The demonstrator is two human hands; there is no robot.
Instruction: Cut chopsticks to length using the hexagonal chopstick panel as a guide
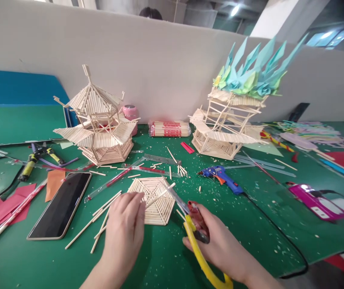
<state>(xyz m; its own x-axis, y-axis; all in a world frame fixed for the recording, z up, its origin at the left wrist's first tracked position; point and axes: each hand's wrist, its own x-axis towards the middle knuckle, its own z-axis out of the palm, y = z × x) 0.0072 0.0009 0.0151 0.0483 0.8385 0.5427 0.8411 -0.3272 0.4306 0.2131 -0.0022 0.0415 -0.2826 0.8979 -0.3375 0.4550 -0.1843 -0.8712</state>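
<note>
Green tabletop [162, 265]: wood scraps speckled it, edge slanting at lower right.
Left hand [126, 220]: fingers pinched a wooden stick [160, 196] over the panel [160, 216].
Right hand [220, 239]: gripped yellow-handled cutters [200, 255], blades near the stick's tip.
Panel look: pale, polygonal, wedge-patterned, flat.
Working room: tabletop between panel and blue glue gun [224, 180].
Stick bundle [170, 129]: red-banded, print unreadably small.

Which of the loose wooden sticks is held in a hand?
The stick in the left hand, over the flat stick panel, its end beside the yellow-handled scissors; the other loose sticks lie on the green table.
</note>
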